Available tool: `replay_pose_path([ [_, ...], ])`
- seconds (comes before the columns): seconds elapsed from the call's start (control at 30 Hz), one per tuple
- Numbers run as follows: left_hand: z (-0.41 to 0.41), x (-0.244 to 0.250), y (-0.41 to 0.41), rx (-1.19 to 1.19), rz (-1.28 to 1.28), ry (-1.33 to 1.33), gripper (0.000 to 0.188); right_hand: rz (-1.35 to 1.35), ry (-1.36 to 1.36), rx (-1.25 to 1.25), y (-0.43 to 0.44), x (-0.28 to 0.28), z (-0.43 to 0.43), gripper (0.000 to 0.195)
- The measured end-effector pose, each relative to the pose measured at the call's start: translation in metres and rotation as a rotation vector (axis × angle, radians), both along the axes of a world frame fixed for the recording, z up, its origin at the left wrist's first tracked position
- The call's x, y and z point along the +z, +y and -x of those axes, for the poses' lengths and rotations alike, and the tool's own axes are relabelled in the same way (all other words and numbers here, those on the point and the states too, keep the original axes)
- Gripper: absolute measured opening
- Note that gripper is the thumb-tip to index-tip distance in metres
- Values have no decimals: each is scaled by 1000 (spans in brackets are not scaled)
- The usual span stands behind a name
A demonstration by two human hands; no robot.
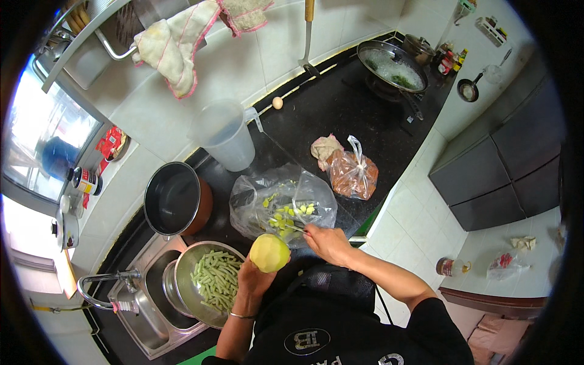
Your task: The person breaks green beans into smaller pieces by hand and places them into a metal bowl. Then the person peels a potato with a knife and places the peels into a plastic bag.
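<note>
My left hand (pixel 256 276) grips a round, partly peeled yellow-green fruit or vegetable (pixel 269 253), its pale flesh showing facets and some green skin left on the right side. To its right, my right hand (pixel 329 244) is closed around the handle of a small knife or peeler (pixel 295 227), whose thin metal end points left over a clear plastic bag (pixel 246 205). Yellow-green peelings (pixel 285 216) lie on that bag, just beyond the tool. A steel bowl (pixel 186 278) of cut green beans (pixel 215 279) sits beside my left wrist, over the sink.
A sink (pixel 146 326) with a faucet (pixel 93 278) is at left. Along the black counter stand a deep pot (pixel 204 205), a plastic jug (pixel 228 146), an egg (pixel 277 103) and a tied bag of brownish-orange food (pixel 353 175). A lidded wok (pixel 392 68) is on the stove.
</note>
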State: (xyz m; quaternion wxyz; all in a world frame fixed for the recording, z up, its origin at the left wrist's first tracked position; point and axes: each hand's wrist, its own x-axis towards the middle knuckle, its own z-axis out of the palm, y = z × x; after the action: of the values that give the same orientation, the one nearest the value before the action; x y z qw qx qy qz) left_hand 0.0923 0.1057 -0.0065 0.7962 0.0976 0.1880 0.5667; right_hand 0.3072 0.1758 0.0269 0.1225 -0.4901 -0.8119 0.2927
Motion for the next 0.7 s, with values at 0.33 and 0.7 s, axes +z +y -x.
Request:
replay_pose_path([
  [0.33, -17, 10, 8, 107, 242, -3, 48, -398, 204, 39, -24, 20, 18, 18],
  [0.7, -28, 25, 8, 132, 259, 7, 51, -407, 77, 7, -19, 8, 17, 16],
])
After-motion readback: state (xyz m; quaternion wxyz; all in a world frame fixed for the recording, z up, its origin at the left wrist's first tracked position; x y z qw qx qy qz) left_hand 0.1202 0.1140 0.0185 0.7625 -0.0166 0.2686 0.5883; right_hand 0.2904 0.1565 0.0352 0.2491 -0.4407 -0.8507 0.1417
